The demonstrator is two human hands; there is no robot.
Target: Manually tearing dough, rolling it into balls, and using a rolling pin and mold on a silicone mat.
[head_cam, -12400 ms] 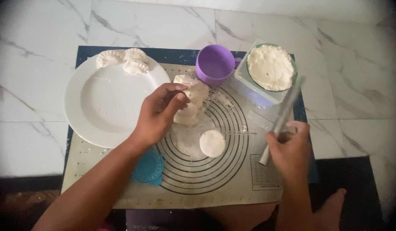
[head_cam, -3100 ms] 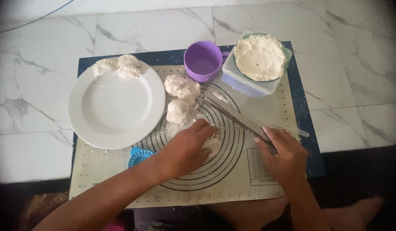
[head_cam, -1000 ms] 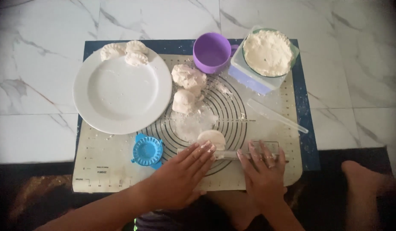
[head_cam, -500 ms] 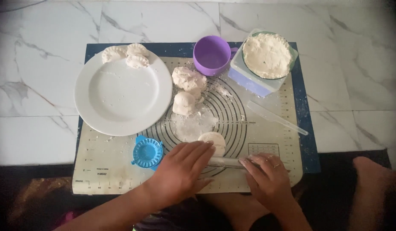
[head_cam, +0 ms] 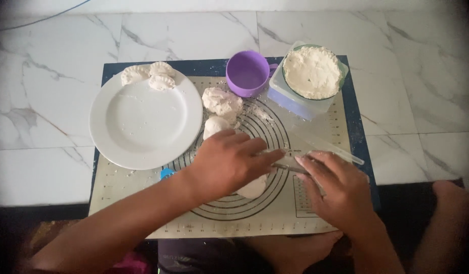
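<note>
I see white marble floor (head_cam: 57, 116) under a baking mat (head_cam: 275, 218); both hands (left (head_cam: 229, 162), right (head_cam: 338, 190)) press flat, fingers extended, on the clear rolling pin (head_cam: 290, 161) beside the white plate (head_cam: 143, 124).

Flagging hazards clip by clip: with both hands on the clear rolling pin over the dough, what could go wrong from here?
1. The left hand hides most of the dough disc, so it may roll out uneven or stick to the mat.
2. The rolling pin lies close to the dough lumps; a long push might catch them.
3. The right hand sits below the flour bowl; a pin swinging up could tip it.
</note>
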